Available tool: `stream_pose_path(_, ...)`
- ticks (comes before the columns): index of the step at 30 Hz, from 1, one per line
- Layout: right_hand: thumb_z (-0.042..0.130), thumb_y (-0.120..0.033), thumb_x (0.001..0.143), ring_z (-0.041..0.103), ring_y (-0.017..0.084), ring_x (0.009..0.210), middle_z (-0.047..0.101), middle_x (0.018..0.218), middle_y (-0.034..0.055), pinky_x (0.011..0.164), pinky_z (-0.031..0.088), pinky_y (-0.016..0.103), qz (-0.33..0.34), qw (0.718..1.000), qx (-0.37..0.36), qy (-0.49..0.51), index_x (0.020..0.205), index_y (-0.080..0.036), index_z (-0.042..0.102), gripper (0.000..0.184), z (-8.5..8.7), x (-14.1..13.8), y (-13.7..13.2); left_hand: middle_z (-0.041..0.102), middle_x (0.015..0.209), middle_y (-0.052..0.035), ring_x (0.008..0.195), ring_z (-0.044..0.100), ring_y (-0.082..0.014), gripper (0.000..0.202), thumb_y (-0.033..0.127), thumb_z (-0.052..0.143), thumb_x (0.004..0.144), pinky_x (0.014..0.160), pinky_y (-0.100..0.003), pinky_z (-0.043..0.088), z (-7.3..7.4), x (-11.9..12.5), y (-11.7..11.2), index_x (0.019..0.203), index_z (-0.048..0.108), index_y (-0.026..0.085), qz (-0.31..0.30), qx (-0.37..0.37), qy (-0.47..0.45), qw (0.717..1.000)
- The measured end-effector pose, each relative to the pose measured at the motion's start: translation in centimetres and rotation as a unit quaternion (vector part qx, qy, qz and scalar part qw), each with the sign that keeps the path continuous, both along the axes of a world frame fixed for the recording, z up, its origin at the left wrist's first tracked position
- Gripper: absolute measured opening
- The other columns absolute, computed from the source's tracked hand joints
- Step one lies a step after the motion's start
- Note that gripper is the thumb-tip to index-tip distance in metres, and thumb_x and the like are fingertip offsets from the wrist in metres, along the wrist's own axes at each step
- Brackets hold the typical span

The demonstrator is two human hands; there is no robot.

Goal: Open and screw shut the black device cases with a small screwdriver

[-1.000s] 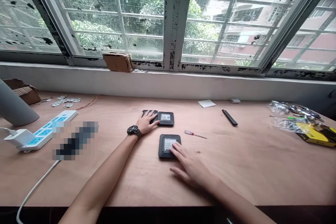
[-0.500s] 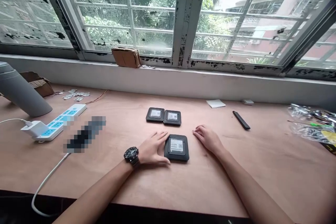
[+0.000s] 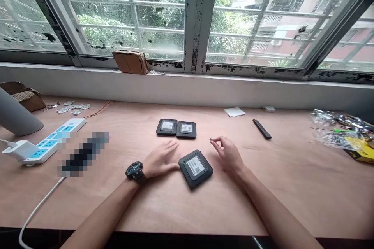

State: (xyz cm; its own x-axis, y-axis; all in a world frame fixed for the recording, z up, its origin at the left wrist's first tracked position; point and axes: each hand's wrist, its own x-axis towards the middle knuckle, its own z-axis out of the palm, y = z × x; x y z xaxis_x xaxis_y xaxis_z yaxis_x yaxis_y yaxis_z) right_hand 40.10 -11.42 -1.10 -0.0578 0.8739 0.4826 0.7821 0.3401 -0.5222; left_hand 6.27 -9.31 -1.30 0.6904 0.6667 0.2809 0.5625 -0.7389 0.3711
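Observation:
A black square device [image 3: 195,169] with a white label lies turned at an angle on the plywood desk [image 3: 263,186]. My left hand [image 3: 160,159], with a black wristwatch [image 3: 135,172], lies flat and open, its fingertips touching the device's left edge. To the right of the device, my right hand [image 3: 228,155] pinches a tiny metal part [image 3: 210,139] between finger and thumb. Behind them, a pair of similar black devices [image 3: 175,128] sit side by side, apart from both hands.
A blue-and-white power strip [image 3: 49,142] with a charger lies at left, near a pixelated object [image 3: 83,153]. Small metal pieces [image 3: 71,108] lie behind it. A black bar [image 3: 262,128], a white pad [image 3: 234,112] and plastic bags of parts [image 3: 339,128] lie right.
The front device has turned at an angle under my left hand. Since the oldest frame, both hands have left the device tops and moved to either side of the front device.

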Motion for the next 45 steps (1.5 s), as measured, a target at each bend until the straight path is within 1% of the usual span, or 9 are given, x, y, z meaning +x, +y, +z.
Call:
stream_pose_path(4,0.054,-0.05,0.1,0.066,0.023,0.082,0.072,0.098,0.0089,0.073,0.051,0.036,0.011,0.985,-0.015,0.173,0.105,-0.021,0.06,0.031,0.7,-1.1,-0.7,0.055,0.148,-0.0077,0.142,0.045,-0.0293,0.054,0.053,0.053,0.1,0.118,-0.049,0.039,0.3,-0.6,0.3,0.145,0.052,0.024,0.041,0.025,-0.027,0.998)
stream_pose_path(11,0.043,-0.045,0.105,0.058,0.017,0.074,0.061,0.089,0.0043,0.062,0.05,0.031,0.073,0.934,0.035,0.347,0.119,-0.023,0.054,0.029,0.9,-3.8,-2.2,0.045,0.155,-0.014,0.143,0.043,-0.0351,0.108,0.075,0.075,0.071,0.12,-0.05,0.035,0.3,3.3,-2.8,0.156,0.035,0.022,-0.076,-0.039,-0.032,0.996)
stream_pose_path(15,0.042,-0.041,0.105,0.055,0.015,0.067,0.06,0.088,0.0027,0.058,0.048,0.03,0.098,0.942,0.051,0.318,0.115,-0.024,0.054,0.022,0.2,-4.3,-2.7,0.033,0.162,-0.0154,0.147,0.034,-0.039,0.117,0.077,0.075,0.068,0.123,-0.057,0.025,0.0,4.0,-2.9,0.16,0.025,0.024,-0.098,-0.06,-0.016,0.993)
stream_pose_path(20,0.042,-0.038,0.105,0.061,0.018,0.077,0.062,0.089,0.0032,0.07,0.052,0.033,0.116,0.968,0.048,0.217,0.12,-0.025,0.055,0.023,-0.4,-4.2,-2.8,0.035,0.16,-0.0174,0.147,0.035,-0.0392,0.118,0.077,0.077,0.067,0.122,-0.056,0.027,0.0,3.7,-2.7,0.16,0.028,0.023,-0.084,-0.062,-0.029,0.994)
stream_pose_path(26,0.049,-0.04,0.102,0.062,0.021,0.085,0.062,0.106,0.0084,0.076,0.055,0.037,0.124,0.974,0.031,0.189,0.116,-0.025,0.067,0.027,1.2,-4.5,-3.2,0.032,0.161,-0.0185,0.148,0.033,-0.0402,0.123,0.08,0.076,0.065,0.123,-0.057,0.025,-0.4,3.5,-2.7,0.161,0.023,0.022,-0.087,-0.06,-0.023,0.994)
stream_pose_path(28,0.049,-0.04,0.101,0.061,0.02,0.085,0.06,0.108,0.0085,0.073,0.055,0.035,0.131,0.967,0.005,0.216,0.122,-0.026,0.068,0.032,1.9,-4.6,-3.3,0.031,0.162,-0.0196,0.148,0.031,-0.0406,0.127,0.081,0.075,0.063,0.123,-0.057,0.023,-0.6,3.3,-2.6,0.161,0.021,0.02,-0.081,-0.059,-0.009,0.995)
stream_pose_path(33,0.034,-0.041,0.105,0.051,0.015,0.06,0.064,0.092,0.0051,0.059,0.051,0.031,0.18,0.926,-0.075,0.322,0.147,-0.024,0.046,0.046,2.5,-4.6,-3.2,0.036,0.159,-0.0205,0.148,0.031,-0.0396,0.122,0.079,0.075,0.067,0.123,-0.057,0.021,-0.6,3.2,-2.6,0.159,0.024,0.017,-0.073,-0.061,0.003,0.995)
stream_pose_path(39,0.059,-0.047,0.097,0.061,0.017,0.073,0.069,0.089,0.0063,0.057,0.05,0.028,0.185,0.947,-0.091,0.248,0.109,-0.021,0.068,0.03,2.7,-4.4,-2.6,0.034,0.16,-0.0212,0.148,0.032,-0.0395,0.125,0.077,0.077,0.066,0.123,-0.055,0.022,-1.0,2.9,-2.3,0.16,0.02,0.018,-0.074,-0.058,-0.01,0.996)
stream_pose_path(45,0.049,-0.046,0.102,0.051,0.013,0.055,0.065,0.082,0.0023,0.049,0.044,0.027,0.15,0.934,0.0,0.324,0.106,-0.024,0.061,0.025,2.8,-7.5,-1.8,0.023,0.163,-0.0208,0.151,0.023,-0.0398,0.127,0.086,0.07,0.062,0.123,-0.054,0.021,-0.5,0.0,-0.3,0.159,0.025,0.018,-0.017,-0.063,0.046,0.997)
